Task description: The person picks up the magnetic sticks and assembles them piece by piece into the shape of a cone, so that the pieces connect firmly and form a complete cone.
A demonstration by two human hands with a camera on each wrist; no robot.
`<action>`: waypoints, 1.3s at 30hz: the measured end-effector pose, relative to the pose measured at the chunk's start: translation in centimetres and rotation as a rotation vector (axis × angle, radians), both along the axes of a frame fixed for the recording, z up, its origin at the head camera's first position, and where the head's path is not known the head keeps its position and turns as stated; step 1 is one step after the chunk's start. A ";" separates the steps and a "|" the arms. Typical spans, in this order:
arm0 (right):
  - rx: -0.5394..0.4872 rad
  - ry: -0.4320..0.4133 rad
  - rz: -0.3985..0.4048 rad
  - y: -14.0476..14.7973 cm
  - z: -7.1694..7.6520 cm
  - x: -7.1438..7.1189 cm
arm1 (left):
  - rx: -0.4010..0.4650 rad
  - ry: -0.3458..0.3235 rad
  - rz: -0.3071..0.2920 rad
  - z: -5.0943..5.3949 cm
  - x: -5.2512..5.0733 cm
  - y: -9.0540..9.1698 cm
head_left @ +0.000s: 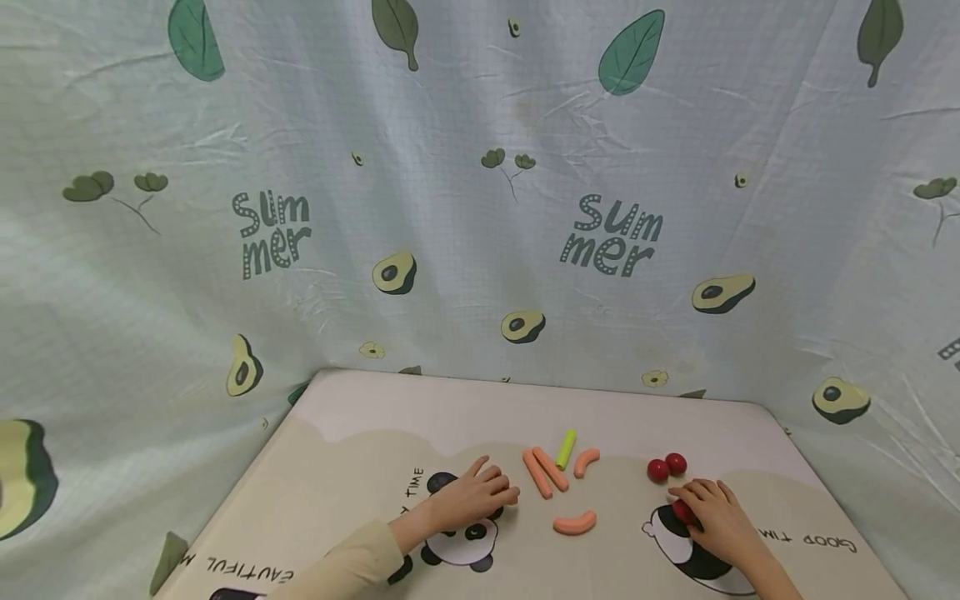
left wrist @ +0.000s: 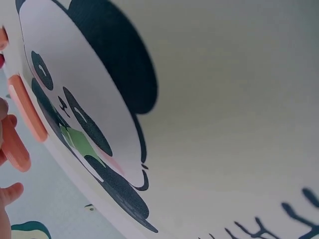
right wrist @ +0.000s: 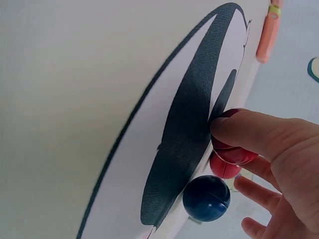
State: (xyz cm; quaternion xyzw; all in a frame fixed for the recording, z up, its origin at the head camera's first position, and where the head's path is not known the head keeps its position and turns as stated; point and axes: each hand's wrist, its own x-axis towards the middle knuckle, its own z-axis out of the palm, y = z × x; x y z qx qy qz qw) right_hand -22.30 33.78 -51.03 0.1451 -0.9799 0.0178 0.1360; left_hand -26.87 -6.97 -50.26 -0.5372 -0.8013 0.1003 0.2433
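Observation:
My left hand hovers over a printed panda. In the left wrist view its thumb and fingers pinch an orange sausage-shaped stick raised off the table; from the head that stick is hidden. To its right lie straight orange sticks, a short yellow-green stick, and curved orange pieces. My right hand grips a glossy red ball between thumb and fingers, low over a black-and-white print. Two red balls rest beyond it. A dark blue ball appears beside them in the right wrist view.
A printed cover lies over the table, which has rounded far corners. Behind and around it hangs a pale curtain with leaf and avocado prints, close to the far edge.

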 end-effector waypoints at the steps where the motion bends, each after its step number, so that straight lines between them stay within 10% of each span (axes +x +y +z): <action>1: 0.004 0.000 -0.001 0.0 0.0 0.0 | 0.002 0.001 -0.003 0.0 0.0 0.0; 39: -0.031 0.001 0.025 -0.7 0.3 -0.5 | 0.034 0.001 -0.042 -0.2 -0.1 0.0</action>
